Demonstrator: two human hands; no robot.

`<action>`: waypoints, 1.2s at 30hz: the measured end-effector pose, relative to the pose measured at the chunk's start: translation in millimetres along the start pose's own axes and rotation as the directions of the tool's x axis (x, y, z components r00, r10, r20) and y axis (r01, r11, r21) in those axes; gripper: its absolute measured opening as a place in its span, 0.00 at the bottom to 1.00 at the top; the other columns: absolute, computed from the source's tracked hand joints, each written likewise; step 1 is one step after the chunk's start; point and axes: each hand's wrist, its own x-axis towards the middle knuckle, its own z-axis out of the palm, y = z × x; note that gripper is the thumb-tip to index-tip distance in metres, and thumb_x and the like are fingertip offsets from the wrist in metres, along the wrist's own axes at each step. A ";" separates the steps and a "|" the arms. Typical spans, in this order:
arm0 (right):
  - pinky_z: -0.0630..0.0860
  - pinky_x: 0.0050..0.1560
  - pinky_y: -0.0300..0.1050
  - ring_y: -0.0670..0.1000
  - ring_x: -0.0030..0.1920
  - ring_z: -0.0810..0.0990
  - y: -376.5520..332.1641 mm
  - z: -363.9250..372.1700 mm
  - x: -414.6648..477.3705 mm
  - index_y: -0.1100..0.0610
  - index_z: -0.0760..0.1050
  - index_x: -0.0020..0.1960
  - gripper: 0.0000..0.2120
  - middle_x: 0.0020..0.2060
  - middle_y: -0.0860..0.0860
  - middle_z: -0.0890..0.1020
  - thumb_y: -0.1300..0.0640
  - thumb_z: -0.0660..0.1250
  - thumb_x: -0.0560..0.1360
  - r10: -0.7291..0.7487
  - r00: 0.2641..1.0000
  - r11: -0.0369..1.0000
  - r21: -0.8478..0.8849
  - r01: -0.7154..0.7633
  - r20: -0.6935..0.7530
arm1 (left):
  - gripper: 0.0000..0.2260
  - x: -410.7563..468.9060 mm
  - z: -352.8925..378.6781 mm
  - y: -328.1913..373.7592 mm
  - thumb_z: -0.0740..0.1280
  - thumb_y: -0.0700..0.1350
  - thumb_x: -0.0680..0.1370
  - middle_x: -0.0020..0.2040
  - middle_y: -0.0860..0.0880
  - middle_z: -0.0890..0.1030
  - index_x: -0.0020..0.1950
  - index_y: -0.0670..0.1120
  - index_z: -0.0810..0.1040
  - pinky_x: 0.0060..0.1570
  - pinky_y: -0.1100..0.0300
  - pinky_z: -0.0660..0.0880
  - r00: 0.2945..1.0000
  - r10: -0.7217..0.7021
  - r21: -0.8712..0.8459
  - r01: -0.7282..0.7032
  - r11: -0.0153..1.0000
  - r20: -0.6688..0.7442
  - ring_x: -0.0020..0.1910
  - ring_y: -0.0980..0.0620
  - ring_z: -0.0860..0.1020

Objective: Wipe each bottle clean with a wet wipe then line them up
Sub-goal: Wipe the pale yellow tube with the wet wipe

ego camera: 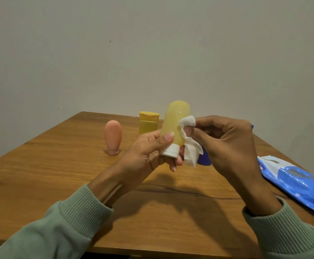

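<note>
The pale yellow bottle [175, 124] is in the middle of the frame, held above the table cap-down, its rounded end pointing up and tilted a little to the right. It looks like a soft squeeze bottle: light, with walls that would give under pressure and probably slick once damp. So I judge the best hold is low, at the stiff white cap [170, 151], leaving the body free for wiping.

My left hand [148, 150] grips it there, thumb laid across the lower body just above the cap and fingers curled round behind and beneath it. My right hand [227, 139] pinches the wet wipe [189, 122] between thumb and fingertips and presses the bunched part against the bottle's right side; the loose end hangs down beside the cap.

Behind, left of centre, a peach bottle [113, 136] stands cap-down on the wooden table [59, 174], well apart from my hands. A darker yellow bottle [148, 122] stands just beyond it, partly hidden by the one I hold. A blue bottle [204, 159] shows only in part under my right hand. The blue wipes pack [294, 182] lies at the right edge.
</note>
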 end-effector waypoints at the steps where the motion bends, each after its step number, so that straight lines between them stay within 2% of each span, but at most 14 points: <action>1: 0.77 0.38 0.30 0.39 0.41 0.82 0.7 -1.2 0.5 0.53 0.81 0.50 0.10 0.42 0.43 0.83 0.56 0.72 0.69 -0.003 1.000 1.000 0.003 0.003 -0.026 | 0.14 -0.5 0.6 1.0 0.59 0.45 0.81 0.44 0.41 0.79 0.58 0.36 0.74 0.37 0.57 0.77 1.000 -0.011 0.019 0.010 1.000 0.017 0.40 0.47 0.78; 3: 0.77 0.39 0.31 0.40 0.41 0.82 2.1 -0.1 0.8 0.55 0.81 0.52 0.11 0.42 0.44 0.83 0.57 0.72 0.70 -0.007 0.999 1.000 -0.002 0.007 -0.043 | 0.14 -0.3 1.6 1.2 0.60 0.45 0.81 0.44 0.41 0.79 0.59 0.35 0.74 0.37 0.57 0.77 1.000 -0.002 0.037 0.002 0.999 0.000 0.40 0.48 0.78; 6: 0.78 0.40 0.31 0.39 0.42 0.82 3.3 5.4 -0.3 0.54 0.80 0.52 0.12 0.43 0.44 0.82 0.56 0.72 0.69 -0.022 1.000 0.998 -0.056 0.023 0.018 | 0.14 0.8 1.0 -0.7 0.60 0.46 0.81 0.44 0.41 0.79 0.56 0.36 0.75 0.37 0.57 0.78 0.998 0.043 0.037 -0.041 0.998 -0.056 0.40 0.48 0.78; 8: 0.78 0.39 0.31 0.40 0.42 0.82 3.9 5.3 -0.7 0.54 0.80 0.51 0.11 0.43 0.45 0.82 0.56 0.72 0.69 -0.048 0.998 0.996 -0.074 0.050 0.027 | 0.13 0.0 -0.6 -0.5 0.60 0.46 0.80 0.44 0.42 0.79 0.56 0.37 0.75 0.37 0.58 0.78 0.999 0.020 0.063 -0.017 0.998 -0.042 0.40 0.48 0.78; 11: 0.78 0.39 0.33 0.42 0.42 0.82 5.9 0.0 1.0 0.56 0.81 0.52 0.10 0.43 0.47 0.83 0.57 0.72 0.70 -0.090 0.994 0.993 -0.088 0.084 -0.065 | 0.13 -1.7 -0.1 -0.5 0.61 0.45 0.81 0.45 0.42 0.80 0.59 0.38 0.75 0.39 0.57 0.76 1.000 -0.027 0.174 0.025 0.984 0.009 0.42 0.46 0.78; 13: 0.78 0.39 0.32 0.42 0.43 0.82 7.6 0.6 1.1 0.57 0.81 0.52 0.11 0.44 0.48 0.83 0.57 0.72 0.71 -0.116 0.989 0.986 -0.133 0.103 -0.089 | 0.12 -2.3 2.5 -1.3 0.62 0.45 0.81 0.45 0.43 0.80 0.58 0.38 0.76 0.39 0.55 0.75 1.000 -0.009 0.239 0.012 0.971 -0.013 0.42 0.46 0.78; 18: 0.75 0.41 0.29 0.41 0.45 0.79 9.2 9.9 -2.7 0.55 0.81 0.51 0.09 0.43 0.44 0.80 0.58 0.72 0.71 -0.164 0.986 0.966 -0.199 0.166 0.024 | 0.15 -3.1 7.0 -3.0 0.62 0.47 0.78 0.43 0.44 0.81 0.60 0.38 0.75 0.38 0.58 0.77 0.993 0.070 0.331 -0.036 0.943 -0.092 0.38 0.52 0.79; 24: 0.74 0.42 0.27 0.41 0.45 0.79 11.2 7.3 -0.2 0.54 0.79 0.54 0.11 0.44 0.47 0.79 0.59 0.71 0.72 -0.230 0.969 0.954 -0.218 0.207 -0.090 | 0.13 -3.5 7.9 -3.8 0.63 0.46 0.79 0.44 0.43 0.81 0.59 0.40 0.76 0.40 0.56 0.77 0.996 0.068 0.423 -0.039 0.905 -0.053 0.41 0.49 0.79; 27: 0.73 0.42 0.27 0.42 0.46 0.77 9.6 11.4 -2.5 0.57 0.80 0.53 0.10 0.44 0.47 0.77 0.61 0.70 0.72 -0.258 0.966 0.941 -0.224 0.255 0.017 | 0.12 -2.8 8.1 -6.2 0.62 0.45 0.79 0.47 0.39 0.80 0.60 0.40 0.75 0.40 0.56 0.77 0.993 0.098 0.441 -0.058 0.896 -0.069 0.41 0.50 0.80; 30: 0.73 0.42 0.28 0.43 0.46 0.76 10.4 11.5 -2.3 0.57 0.81 0.53 0.11 0.43 0.47 0.76 0.63 0.71 0.72 -0.284 0.955 0.919 -0.258 0.298 0.089 | 0.11 -1.5 6.8 -7.8 0.62 0.44 0.80 0.47 0.41 0.80 0.60 0.42 0.75 0.40 0.58 0.78 0.992 0.105 0.513 -0.055 0.857 -0.068 0.41 0.50 0.80; 34: 0.71 0.42 0.25 0.39 0.45 0.74 11.5 9.6 -1.6 0.59 0.80 0.55 0.12 0.44 0.49 0.75 0.64 0.70 0.72 -0.310 0.951 0.910 -0.294 0.293 -0.011 | 0.15 -2.1 7.5 -7.5 0.63 0.50 0.77 0.46 0.45 0.80 0.60 0.42 0.75 0.40 0.60 0.78 0.995 0.088 0.545 -0.048 0.837 -0.047 0.42 0.51 0.80; 36: 0.72 0.43 0.26 0.41 0.45 0.74 10.7 11.1 -3.3 0.60 0.80 0.55 0.12 0.45 0.51 0.75 0.64 0.70 0.72 -0.326 0.946 0.897 -0.315 0.310 0.003 | 0.15 -2.2 7.3 -7.6 0.63 0.50 0.77 0.46 0.45 0.80 0.60 0.43 0.75 0.41 0.59 0.78 0.995 0.088 0.543 -0.045 0.838 -0.053 0.42 0.50 0.80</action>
